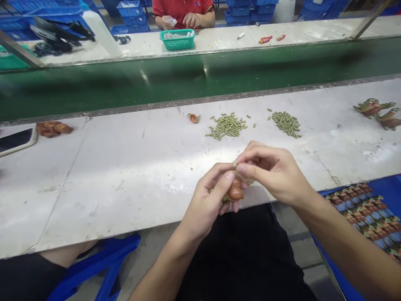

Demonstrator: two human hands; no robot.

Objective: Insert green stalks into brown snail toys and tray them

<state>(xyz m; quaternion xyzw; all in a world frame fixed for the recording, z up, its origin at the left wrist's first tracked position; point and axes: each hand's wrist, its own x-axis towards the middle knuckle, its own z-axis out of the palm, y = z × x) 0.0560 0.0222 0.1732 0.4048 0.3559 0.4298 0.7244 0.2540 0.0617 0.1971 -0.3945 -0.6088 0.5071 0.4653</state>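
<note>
Near the table's front edge my left hand [216, 188] is closed around a small brown and green figure [235, 190]. My right hand [266, 169] meets it from the right, thumb and fingertips pinched on a small green peg [234, 165] at the figure's upper side. Part of the figure is hidden by my fingers. Beyond my hands lie two piles of small green pegs, one in the middle [228, 125] and one farther right [286, 123]. A small brown cup-shaped part [194, 118] rests left of the middle pile.
Brown parts [54, 128] and a phone [17, 141] lie at the left. Two turtle-like figures [371, 107] stand at the right. A blue tray [384, 186] holds rows of figures below right. Across the green belt [188, 77], a person in red works behind a green basket [178, 41].
</note>
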